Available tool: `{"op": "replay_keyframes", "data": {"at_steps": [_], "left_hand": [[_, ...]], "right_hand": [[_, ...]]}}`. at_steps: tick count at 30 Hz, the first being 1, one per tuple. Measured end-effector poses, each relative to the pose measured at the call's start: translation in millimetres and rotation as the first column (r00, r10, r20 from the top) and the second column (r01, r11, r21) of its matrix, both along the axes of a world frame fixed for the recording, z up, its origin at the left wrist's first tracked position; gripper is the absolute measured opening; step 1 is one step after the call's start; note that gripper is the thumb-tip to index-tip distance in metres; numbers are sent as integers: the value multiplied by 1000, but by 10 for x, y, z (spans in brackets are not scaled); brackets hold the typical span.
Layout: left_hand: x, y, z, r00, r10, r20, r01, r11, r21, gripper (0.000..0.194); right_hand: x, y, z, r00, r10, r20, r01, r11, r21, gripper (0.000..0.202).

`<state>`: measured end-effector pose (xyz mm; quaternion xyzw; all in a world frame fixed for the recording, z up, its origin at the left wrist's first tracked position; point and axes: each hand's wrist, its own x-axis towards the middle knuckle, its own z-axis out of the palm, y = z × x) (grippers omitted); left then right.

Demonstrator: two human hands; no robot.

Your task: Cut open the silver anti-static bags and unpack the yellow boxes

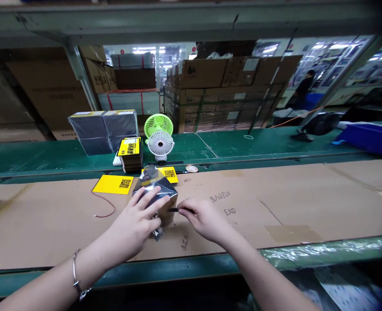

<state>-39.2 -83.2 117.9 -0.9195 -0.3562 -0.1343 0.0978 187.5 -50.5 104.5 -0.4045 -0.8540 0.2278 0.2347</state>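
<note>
A black box in clear shiny film [170, 190] stands on the cardboard in front of me. My left hand [142, 214] holds it, with fingers spread over the top and the thumb against the near side. Loose film sticks out at its lower front. My right hand [200, 216] pinches a thin, dark, stick-like tool [173, 210], whose tip meets the box's right side. The tool's exact kind is not clear. Behind the box lies a yellow card with a QR code [170, 174]. Another yellow card [108, 184] lies to the left, beside a thin reddish-brown cord [113, 207].
Behind the cardboard sheet [243, 207], a green bench [197, 147] carries a white and green fan [160, 143], a stack of yellow-topped boxes [131, 153] and grey wrapped packs [103, 131]. A blue bin [369, 137] stands at right. A metal frame [191, 23] crosses overhead.
</note>
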Motion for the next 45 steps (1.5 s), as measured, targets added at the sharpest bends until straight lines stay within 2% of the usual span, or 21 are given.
{"op": "replay_keyframes", "data": {"at_steps": [5, 9, 11, 13, 14, 16, 17, 18, 20, 22, 24, 26, 28, 30, 34, 36, 39, 41, 43, 45], "left_hand": [[24, -17, 91, 1000, 8, 17, -6, 993, -121, 17], [-2, -66, 161, 999, -12, 47, 20, 983, -182, 21], [-41, -94, 110, 992, -11, 125, 31, 987, -157, 30], [-90, -112, -23, 956, 40, 292, -12, 995, -95, 46], [-112, -113, -117, 910, 88, 404, -67, 996, -67, 56], [-139, -97, -337, 724, 219, 654, -212, 973, -91, 78], [-137, -81, -452, 604, 307, 735, -258, 948, -184, 90], [-124, -60, -562, 479, 410, 776, -252, 911, -326, 99], [-65, -16, -755, 288, 588, 756, -88, 802, -591, 100], [24, 18, -890, 179, 692, 699, 126, 688, -714, 85], [120, 29, -955, 81, 718, 692, 251, 657, -711, 78], [203, 8, -951, -6, 706, 708, 281, 681, -677, 79], [264, -47, -887, -47, 703, 710, 266, 694, -669, 77], [303, -125, -786, -49, 710, 702, 241, 691, -682, 70], [347, -277, -601, -53, 731, 680, 338, 654, -677, 61], [362, -328, -569, -115, 748, 653, 379, 641, -667, 60], [361, -383, -596, -265, 785, 560, 434, 616, -657, 53], [333, -417, -629, -326, 838, 438, 551, 545, -632, 42], [281, -444, -642, -325, 898, 296, 687, 440, -578, 32], [211, -460, -621, -310, 927, 211, 781, 375, -499, 31]], "right_hand": [[-168, 1, -306, 948, -9, 320, -68, 971, 227, 17], [-108, 40, -534, 887, -77, 456, -18, 979, 201, 17], [-3, 83, -606, 880, -123, 459, 47, 984, 173, 17], [95, 120, -636, 879, -169, 447, 98, 979, 177, 17], [123, 132, -635, 893, -194, 406, 132, 976, 175, 17], [116, 137, -614, 948, -224, 226, 197, 971, 134, 29], [77, 133, -601, 969, -225, 99, 216, 972, 91, 37], [16, 126, -592, 975, -221, -33, 222, 974, 39, 44], [-151, 111, -597, 951, -194, -242, 181, 981, -76, 48], [-334, 97, -641, 904, -173, -391, 105, 976, -189, 45], [-481, 84, -706, 839, -187, -511, 49, 962, -270, 43], [-563, 67, -760, 783, -224, -581, 49, 952, -303, 41], [-582, 42, -777, 757, -253, -603, 72, 949, -307, 32], [-565, 6, -752, 755, -273, -597, 108, 949, -297, 26], [-511, -88, -643, 773, -397, -495, 298, 916, -269, 37], [-479, -118, -602, 776, -455, -437, 364, 889, -279, 42], [-397, -101, -588, 733, -519, -440, 370, 847, -382, 49], [-325, -67, -617, 670, -570, -475, 340, 805, -487, 51], [-265, -55, -679, 599, -602, -528, 234, 762, -604, 48], [-238, -91, -772, 539, -607, -584, 86, 729, -679, 46]]}}
